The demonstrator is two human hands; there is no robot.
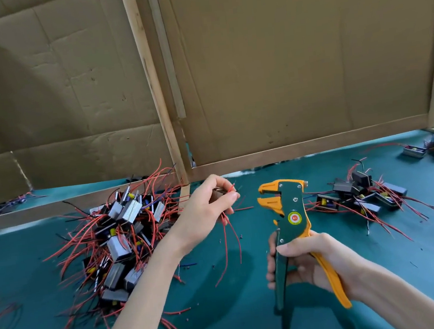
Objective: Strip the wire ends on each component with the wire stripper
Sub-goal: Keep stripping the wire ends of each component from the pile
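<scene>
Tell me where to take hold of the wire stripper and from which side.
Take the wire stripper by its two long handles, green and orange, below the pivot, coming from the near, lower end, as the right hand does. The handles splay toward the person; the jaws at the top face left and must stay free.

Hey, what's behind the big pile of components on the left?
A wooden rail and a cardboard panel stand behind the pile. A few more wires show beyond the rail. Whatever lies past the cardboard is covered.
</scene>
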